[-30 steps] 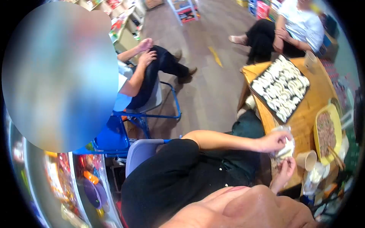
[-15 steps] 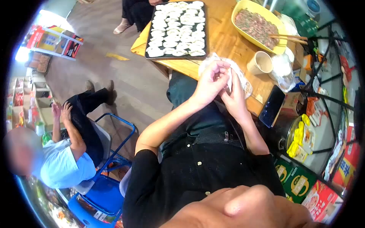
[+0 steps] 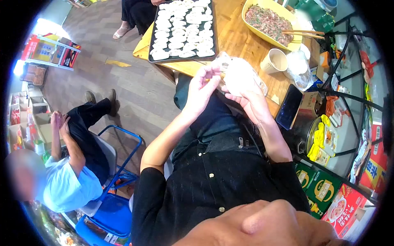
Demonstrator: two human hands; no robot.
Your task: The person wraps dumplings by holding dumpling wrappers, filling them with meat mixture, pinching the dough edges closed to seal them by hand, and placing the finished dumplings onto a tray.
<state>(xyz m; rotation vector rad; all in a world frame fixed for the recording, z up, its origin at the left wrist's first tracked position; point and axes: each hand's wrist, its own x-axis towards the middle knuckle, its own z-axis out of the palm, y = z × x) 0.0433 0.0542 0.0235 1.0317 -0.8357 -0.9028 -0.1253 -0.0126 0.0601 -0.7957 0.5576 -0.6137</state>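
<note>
Holding a thin, round, white dough wrapper on the right hand, nearer the wearer than the black rectangular tray of white dumplings and to that tray's right. Disc lies broad side up; no clear long axis. Left hand: just beside the disc's left edge, fingers curled; cannot tell whether they pinch anything. Right of tray: yellow bowl, pinkish minced filling, wooden chopsticks.

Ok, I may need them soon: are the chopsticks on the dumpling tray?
No, the chopsticks stick out over the edge of the yellow bowl.
</note>
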